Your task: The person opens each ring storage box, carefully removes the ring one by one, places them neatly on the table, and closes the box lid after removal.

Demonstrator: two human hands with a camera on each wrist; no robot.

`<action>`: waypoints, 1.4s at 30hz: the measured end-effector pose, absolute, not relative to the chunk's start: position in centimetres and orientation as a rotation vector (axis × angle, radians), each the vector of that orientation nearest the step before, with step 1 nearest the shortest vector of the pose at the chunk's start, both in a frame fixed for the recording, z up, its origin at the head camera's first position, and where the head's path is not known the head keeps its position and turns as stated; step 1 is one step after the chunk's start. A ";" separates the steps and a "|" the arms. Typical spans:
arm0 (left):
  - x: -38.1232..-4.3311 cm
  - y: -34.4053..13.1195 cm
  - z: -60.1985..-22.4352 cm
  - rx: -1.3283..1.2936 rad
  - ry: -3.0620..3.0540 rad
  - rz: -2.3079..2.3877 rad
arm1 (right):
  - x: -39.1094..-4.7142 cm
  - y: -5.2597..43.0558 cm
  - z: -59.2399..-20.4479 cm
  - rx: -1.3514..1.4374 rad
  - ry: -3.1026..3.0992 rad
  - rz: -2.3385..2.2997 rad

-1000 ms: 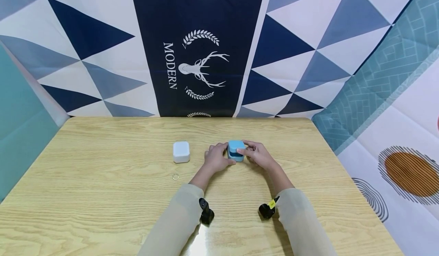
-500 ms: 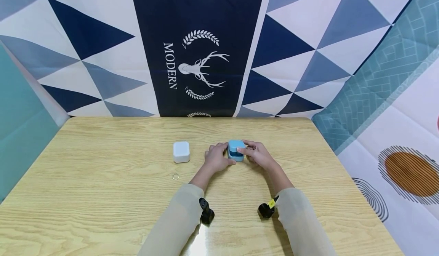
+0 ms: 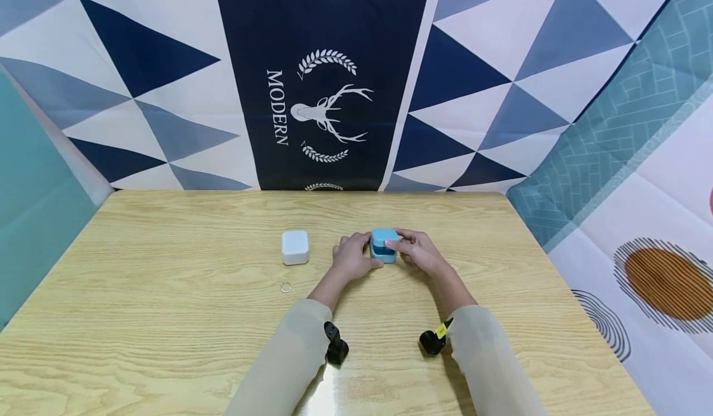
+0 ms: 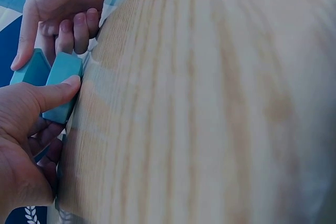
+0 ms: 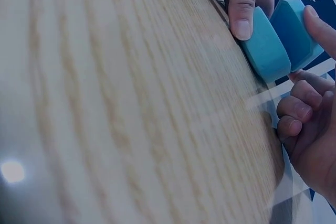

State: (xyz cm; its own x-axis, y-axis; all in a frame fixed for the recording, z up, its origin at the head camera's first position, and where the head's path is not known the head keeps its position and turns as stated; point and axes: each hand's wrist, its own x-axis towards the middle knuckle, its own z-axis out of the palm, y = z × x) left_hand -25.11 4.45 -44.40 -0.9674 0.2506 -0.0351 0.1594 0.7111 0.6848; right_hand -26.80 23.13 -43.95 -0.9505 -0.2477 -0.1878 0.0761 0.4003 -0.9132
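Note:
A small light-blue ring box [image 3: 384, 235] stands on the wooden table, its lid raised part-way off the base and a dark gap showing at the front. My left hand [image 3: 350, 258] holds the base [image 4: 65, 72] from the left, thumb across its front edge. From the right, my right hand [image 3: 421, 253] grips the lid [image 5: 298, 27], thumb at the front and index finger behind; its other fingers are curled under. The inside of the box is hidden. To the left lie a closed white box [image 3: 294, 247] and, nearer, a thin gold-coloured ring [image 3: 286, 287].
The wooden table [image 3: 167, 317] reaches back to a patterned cloth [image 3: 323, 112] hanging behind it. Another cloth [image 3: 629, 267] hangs along the right side. A black wrist camera [image 3: 336, 345] is strapped to the left sleeve, and another camera [image 3: 432, 343] to the right one.

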 end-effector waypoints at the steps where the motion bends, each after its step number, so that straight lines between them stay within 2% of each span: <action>1: -25.1 4.5 -44.4 0.337 2.790 1.097 | -26.8 23.1 -43.9 -0.153 2.365 -1.567; 42: -25.1 4.5 -44.6 0.339 2.802 1.095 | -26.7 22.9 -43.9 -0.134 2.289 -1.676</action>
State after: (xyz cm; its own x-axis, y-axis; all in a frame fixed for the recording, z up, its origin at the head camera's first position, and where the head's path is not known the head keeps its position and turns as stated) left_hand -25.09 4.47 -44.56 -0.9684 0.2481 -0.0246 0.1656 0.7140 0.6803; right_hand -26.72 22.85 -43.88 -0.9505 -0.2497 -0.1849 0.1008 0.3151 -0.9437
